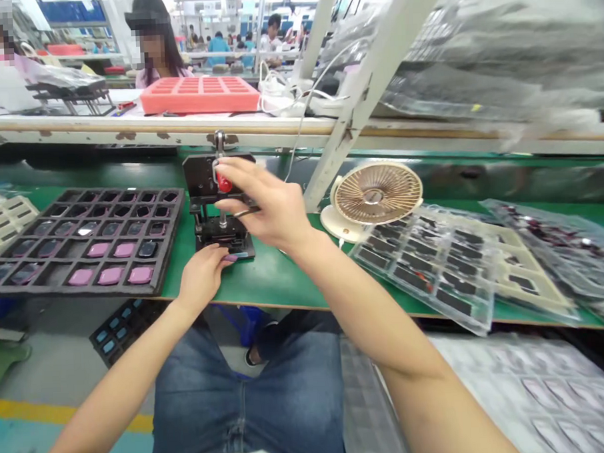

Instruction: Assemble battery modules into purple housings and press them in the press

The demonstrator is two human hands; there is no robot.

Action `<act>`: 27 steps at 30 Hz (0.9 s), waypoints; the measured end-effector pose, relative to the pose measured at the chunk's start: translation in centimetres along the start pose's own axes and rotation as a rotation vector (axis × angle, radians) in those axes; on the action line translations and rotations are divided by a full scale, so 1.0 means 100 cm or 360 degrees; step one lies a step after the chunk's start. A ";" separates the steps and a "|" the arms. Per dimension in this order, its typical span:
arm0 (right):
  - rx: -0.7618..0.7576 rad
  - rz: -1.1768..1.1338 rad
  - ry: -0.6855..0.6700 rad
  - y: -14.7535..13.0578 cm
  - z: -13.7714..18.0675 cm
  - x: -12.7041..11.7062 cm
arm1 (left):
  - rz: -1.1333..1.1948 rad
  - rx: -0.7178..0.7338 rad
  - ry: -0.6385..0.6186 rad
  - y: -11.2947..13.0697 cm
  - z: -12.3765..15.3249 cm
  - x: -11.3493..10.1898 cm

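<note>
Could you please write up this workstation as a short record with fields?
Setting: green workbench, seen from the seated person's head camera
Lever: right hand closed round the red knob of the small black press
Base: left hand, fingertips at the front of the press base; hold unclear
Left of press: black tray, pink and dark parts in its compartments
Right of press: beige fan, then clear trays of dark parts
Far shelf: red tray; a co-worker behind it

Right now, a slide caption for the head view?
Right hand grips the red knob of a small black press; left hand touches its base, beside a dark parts tray.
</note>
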State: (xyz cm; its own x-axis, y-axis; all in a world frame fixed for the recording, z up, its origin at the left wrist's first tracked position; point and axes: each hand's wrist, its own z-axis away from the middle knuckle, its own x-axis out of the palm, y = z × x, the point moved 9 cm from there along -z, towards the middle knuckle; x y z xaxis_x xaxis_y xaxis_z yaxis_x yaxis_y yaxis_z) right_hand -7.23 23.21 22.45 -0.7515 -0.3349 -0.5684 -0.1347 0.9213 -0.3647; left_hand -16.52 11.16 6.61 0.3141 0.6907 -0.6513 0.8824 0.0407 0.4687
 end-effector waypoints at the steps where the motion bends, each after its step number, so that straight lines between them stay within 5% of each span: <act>1: -0.0164 0.0141 -0.0057 -0.007 -0.010 0.006 | -0.0012 -0.0022 0.0004 -0.002 0.000 0.006; 4: -0.0349 0.0317 -0.0027 -0.017 -0.035 0.005 | -0.0016 -0.0069 0.0023 -0.005 0.008 0.015; 8: -0.0315 0.0249 0.0552 -0.034 -0.060 -0.048 | 0.0064 -0.0103 0.0044 -0.007 0.015 0.013; 10: -0.0202 0.0296 0.0663 -0.035 -0.055 -0.058 | 0.0127 -0.0124 0.0083 -0.008 0.016 0.006; 14: -0.0104 0.0376 0.0100 -0.013 0.000 0.006 | 0.0210 -0.0268 0.0341 -0.016 0.020 -0.016; 19: 0.0168 0.0462 -0.0715 0.057 0.074 0.110 | 0.0235 -0.0480 0.0609 -0.031 0.030 -0.027; 23: 0.0196 0.0459 -0.0821 0.080 0.066 0.133 | 0.0240 -0.0513 0.0633 -0.040 0.032 -0.027; 27: 0.0151 0.0445 -0.0814 0.076 0.059 0.127 | 0.0161 -0.0455 0.0647 -0.041 0.025 -0.036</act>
State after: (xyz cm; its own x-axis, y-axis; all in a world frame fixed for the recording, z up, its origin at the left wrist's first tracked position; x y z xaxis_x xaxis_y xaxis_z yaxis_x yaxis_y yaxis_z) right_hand -13.95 24.79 8.12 -0.3401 -0.1562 -0.9273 0.0997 0.9746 -0.2007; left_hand -20.40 6.68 5.53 0.1814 0.9242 -0.3359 0.7056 0.1156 0.6991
